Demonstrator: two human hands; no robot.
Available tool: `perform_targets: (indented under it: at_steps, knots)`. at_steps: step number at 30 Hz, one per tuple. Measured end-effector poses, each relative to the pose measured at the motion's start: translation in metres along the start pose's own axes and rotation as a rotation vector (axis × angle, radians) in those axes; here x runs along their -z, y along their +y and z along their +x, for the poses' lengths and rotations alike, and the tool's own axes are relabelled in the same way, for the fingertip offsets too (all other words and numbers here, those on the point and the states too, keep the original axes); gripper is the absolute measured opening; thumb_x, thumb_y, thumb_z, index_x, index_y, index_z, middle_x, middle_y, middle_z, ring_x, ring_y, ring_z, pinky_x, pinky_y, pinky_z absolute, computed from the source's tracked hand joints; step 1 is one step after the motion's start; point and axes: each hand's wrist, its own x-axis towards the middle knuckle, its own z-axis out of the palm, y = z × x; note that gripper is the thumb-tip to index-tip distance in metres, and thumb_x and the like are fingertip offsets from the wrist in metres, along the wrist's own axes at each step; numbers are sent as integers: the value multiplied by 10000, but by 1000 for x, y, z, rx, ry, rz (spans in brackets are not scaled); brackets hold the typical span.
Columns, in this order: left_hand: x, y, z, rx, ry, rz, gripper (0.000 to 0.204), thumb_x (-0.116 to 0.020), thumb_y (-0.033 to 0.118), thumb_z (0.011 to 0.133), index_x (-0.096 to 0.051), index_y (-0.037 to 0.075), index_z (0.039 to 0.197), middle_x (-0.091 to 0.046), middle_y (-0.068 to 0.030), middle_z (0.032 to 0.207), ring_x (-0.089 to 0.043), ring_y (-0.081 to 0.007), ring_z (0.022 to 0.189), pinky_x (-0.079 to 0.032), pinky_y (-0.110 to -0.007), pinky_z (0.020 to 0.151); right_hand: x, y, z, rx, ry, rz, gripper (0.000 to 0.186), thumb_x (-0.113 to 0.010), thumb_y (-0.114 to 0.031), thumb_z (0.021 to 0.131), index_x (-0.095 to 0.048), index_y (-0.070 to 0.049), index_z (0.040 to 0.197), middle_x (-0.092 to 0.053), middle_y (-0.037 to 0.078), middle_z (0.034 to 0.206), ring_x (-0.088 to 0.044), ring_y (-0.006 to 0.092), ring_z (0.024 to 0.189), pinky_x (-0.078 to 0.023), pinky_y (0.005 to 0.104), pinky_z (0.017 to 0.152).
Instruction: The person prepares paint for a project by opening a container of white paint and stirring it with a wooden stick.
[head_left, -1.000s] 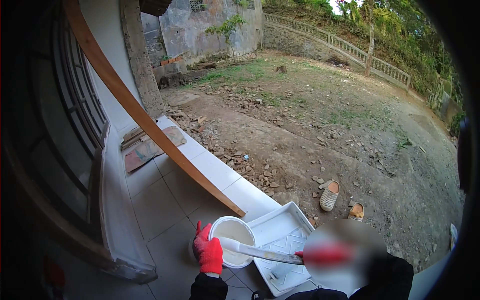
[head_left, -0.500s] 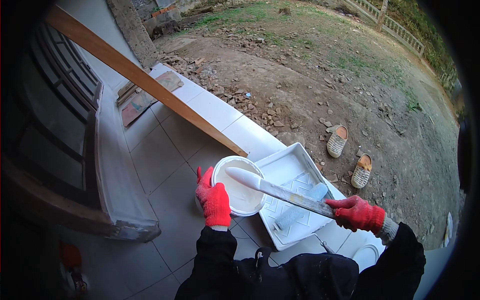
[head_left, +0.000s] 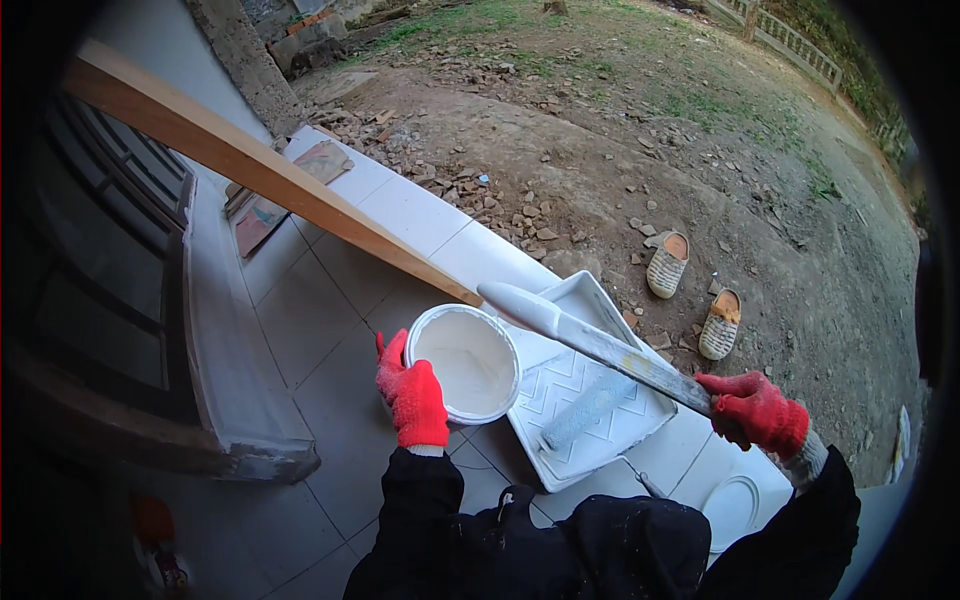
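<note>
My left hand (head_left: 413, 395), in a red work glove, is closed on the left side of a round white paint bucket (head_left: 410, 350). The bucket is tilted toward me, with whitish paint on its inner wall and bottom. My right hand (head_left: 758, 410), also red-gloved, grips one end of a long, flat paint-smeared stick (head_left: 610, 348). Its rounded far end, thickly coated white, is over the upper part of a white paint tray (head_left: 548, 470), to the right of the bucket. In the ribbed tray lies a pale blue paint roller (head_left: 588, 412).
A wooden beam (head_left: 270, 175) slants across the tiled floor (head_left: 330, 400) to near the bucket. Right of the tray is a round white lid (head_left: 732, 512). Two clogs (head_left: 668, 266) sit on the dirt, beside rubble (head_left: 520, 210). On the left are a window and wall ledge (head_left: 215, 340).
The stick has moved from above the bucket's opening to the right, over the tray. My right hand went right with it. The bucket's inside now shows fully.
</note>
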Motion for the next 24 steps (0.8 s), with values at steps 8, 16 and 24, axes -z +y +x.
perform_targets:
  at_steps: [8, 16, 24]
  knots:
    - [33, 86, -43, -131, -34, 49, 488, -478, -68, 703, -617, -51, 1170, -467, -243, 1383, -393, -295, 1357, -352, -321, 1080, 38, -15, -114, 23, 59, -76, 509, -632, -143, 871, -529, -136, 1369, -636, 5, 723, -532, 69, 509, -448, 234, 454]
    - [69, 126, -107, -182, 8, 135, 458, -507, -34, 702, -622, -44, 1146, -554, -233, 1267, -565, -325, 1170, -433, -361, 1012, 34, -11, -174, 138, 90, -381, 305, -607, -217, 909, -645, -136, 1200, -622, -25, 725, -562, 83, 583, -448, 270, 501]
    - [58, 108, -92, -65, -50, 80, 466, -500, -41, 703, -619, -44, 1154, -488, -232, 1356, -480, -312, 1280, -418, -351, 1027, 30, -8, -142, 540, 220, -1148, 197, -547, -196, 893, -567, -141, 1081, -640, 81, 749, -658, 287, 678, -476, 412, 517]
